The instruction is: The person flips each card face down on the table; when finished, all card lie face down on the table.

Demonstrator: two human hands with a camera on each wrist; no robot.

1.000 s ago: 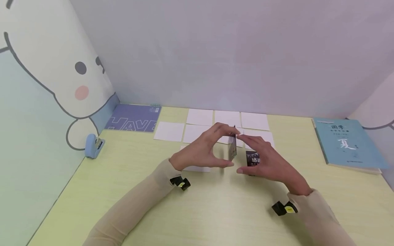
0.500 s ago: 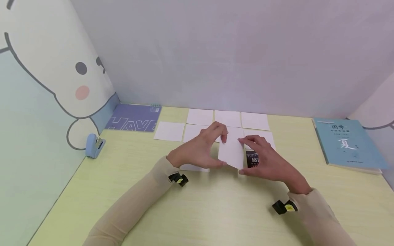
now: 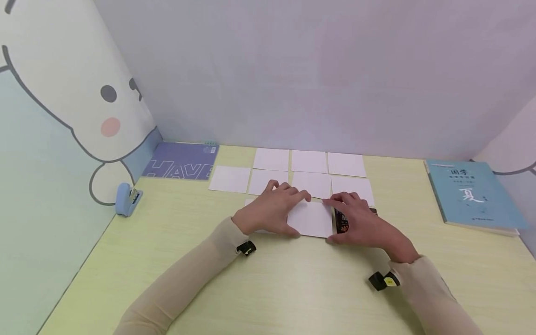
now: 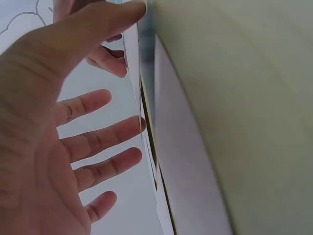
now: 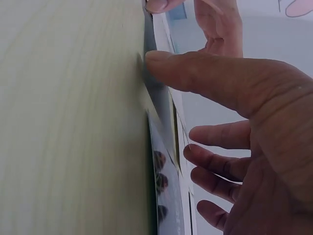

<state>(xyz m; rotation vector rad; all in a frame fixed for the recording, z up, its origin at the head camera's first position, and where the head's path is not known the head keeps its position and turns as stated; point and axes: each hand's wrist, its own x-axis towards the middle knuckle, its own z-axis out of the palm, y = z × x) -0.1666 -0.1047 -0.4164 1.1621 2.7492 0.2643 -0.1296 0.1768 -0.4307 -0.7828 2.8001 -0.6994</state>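
A white blank-faced card (image 3: 311, 218) lies nearly level, low over the table, between my two hands. My left hand (image 3: 272, 208) holds it by the left corners, thumb at the near edge and index finger at the far one. My right hand (image 3: 356, 218) grips the right corners the same way. In the left wrist view the left thumb (image 4: 105, 22) reaches the card's edge. Partly hidden under my right hand is a dark printed card (image 3: 341, 222) with picture side up. Another white card (image 3: 264, 231) shows beneath my left hand.
Several white cards (image 3: 271, 159) lie in rows toward the back wall. A purple notebook (image 3: 182, 160) is at back left, with a blue stapler (image 3: 128, 199) by the left wall. On the right lies a blue book (image 3: 473, 195).
The card between my hands has turned from on edge, picture side partly showing, to white side up. It has come down closer to the table with both hands.
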